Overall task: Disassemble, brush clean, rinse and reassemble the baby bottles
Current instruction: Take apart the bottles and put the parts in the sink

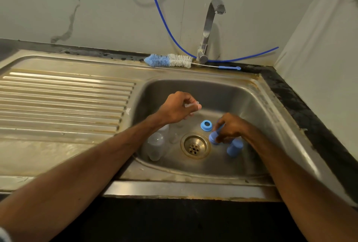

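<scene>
Both hands are down in the steel sink basin [242, 94]. My left hand [177, 109] pinches a clear silicone teat [191, 105] above the basin floor. My right hand [230, 127] grips a blue bottle part [214, 137] just right of the drain [195, 145]. A blue screw ring [206, 125] lies flat between the hands. A blue cap [234, 147] lies under my right wrist. Clear bottle bodies [156, 145] lie at the basin's left, partly hidden by my left forearm.
A blue and white bottle brush [170, 60] lies on the sink's back rim by the tap [208, 28]. A blue hose [166, 24] hangs down the wall behind. The ribbed draining board [64, 102] stretches to the left. A dark counter edge [302, 110] runs along the right.
</scene>
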A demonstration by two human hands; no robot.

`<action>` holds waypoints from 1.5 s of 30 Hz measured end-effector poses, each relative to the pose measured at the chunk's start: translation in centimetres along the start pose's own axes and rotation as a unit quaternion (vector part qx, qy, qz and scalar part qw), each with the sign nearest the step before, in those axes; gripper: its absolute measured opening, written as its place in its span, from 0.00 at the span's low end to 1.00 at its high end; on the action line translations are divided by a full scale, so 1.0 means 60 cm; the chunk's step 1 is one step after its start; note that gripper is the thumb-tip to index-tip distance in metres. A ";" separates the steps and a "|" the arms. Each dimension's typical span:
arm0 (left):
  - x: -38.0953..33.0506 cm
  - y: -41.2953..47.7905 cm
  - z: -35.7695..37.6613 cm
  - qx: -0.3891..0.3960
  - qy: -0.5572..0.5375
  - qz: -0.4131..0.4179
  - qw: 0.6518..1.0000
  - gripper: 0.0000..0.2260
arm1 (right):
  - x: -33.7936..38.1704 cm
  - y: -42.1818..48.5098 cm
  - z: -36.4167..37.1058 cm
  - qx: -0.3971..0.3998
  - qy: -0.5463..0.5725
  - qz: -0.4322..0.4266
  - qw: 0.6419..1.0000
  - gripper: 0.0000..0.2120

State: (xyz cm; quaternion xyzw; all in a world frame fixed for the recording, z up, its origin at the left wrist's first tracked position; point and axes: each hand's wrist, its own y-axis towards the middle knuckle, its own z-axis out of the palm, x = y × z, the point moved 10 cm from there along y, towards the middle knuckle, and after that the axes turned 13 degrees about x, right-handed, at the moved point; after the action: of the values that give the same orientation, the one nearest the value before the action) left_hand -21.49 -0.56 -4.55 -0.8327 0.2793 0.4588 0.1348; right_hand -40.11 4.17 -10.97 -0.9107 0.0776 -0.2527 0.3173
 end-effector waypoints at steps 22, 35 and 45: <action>-0.004 0.008 0.015 0.036 0.083 0.017 0.996 0.10 | 0.029 -0.004 0.008 -0.105 -0.261 0.074 0.957 0.24; 0.029 -0.012 -0.028 -0.013 -0.055 -0.095 0.994 0.14 | 0.141 -0.050 -0.012 -0.064 0.252 -0.281 0.924 0.17; 0.037 -0.024 -0.076 -0.101 0.166 -0.145 0.970 0.16 | 0.170 0.018 0.102 -0.030 -0.068 -0.217 0.973 0.10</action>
State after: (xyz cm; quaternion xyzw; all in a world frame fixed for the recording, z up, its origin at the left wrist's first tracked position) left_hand -16.55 -2.34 -3.98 -0.9382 0.1265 0.3151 0.0671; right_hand -28.21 3.56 -11.57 -0.9301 -0.1361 -0.2506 0.2315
